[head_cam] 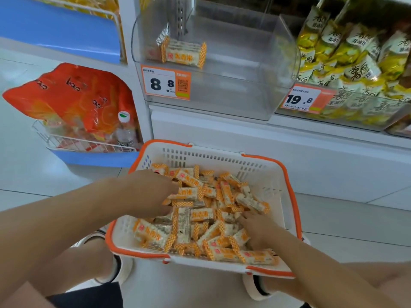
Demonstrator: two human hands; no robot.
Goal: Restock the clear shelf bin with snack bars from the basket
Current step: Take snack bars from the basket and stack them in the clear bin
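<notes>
From the head camera, a white basket (287, 185) with orange rim is seen on the floor, heaped with snack bars (213, 210). The left hand (153, 192) is sunk into the pile, fingers curled around bars. The right hand (255, 227) is laid flat upon bars. Above, the clear shelf bin (233, 85) holds a few bars.

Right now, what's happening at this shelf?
A person is restocking. Both hands are down in the white and orange basket, the left hand and right hand digging into the loose snack bars. The clear shelf bin above holds just a few bars, so filling has barely begun.
</notes>
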